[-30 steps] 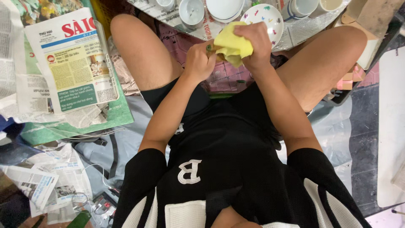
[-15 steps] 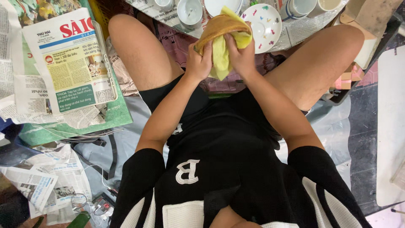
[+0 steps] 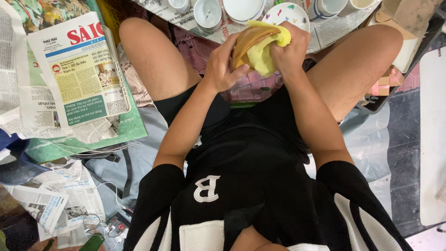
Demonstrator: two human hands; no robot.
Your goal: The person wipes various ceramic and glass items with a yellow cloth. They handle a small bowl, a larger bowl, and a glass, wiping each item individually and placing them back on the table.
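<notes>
Up at twelve o'clock, I see my left hand [image 3: 222, 65] clasping a brown bowl [image 3: 248, 41] while my right hand [image 3: 290, 51] presses a yellow sponge [image 3: 262, 58] against it, just below the spotted plate [image 3: 281, 11].

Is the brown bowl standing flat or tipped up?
Tipped up. The brown bowl is off the table, held on edge between the left hand and right hand, with a yellow cloth pressed against it.
</notes>
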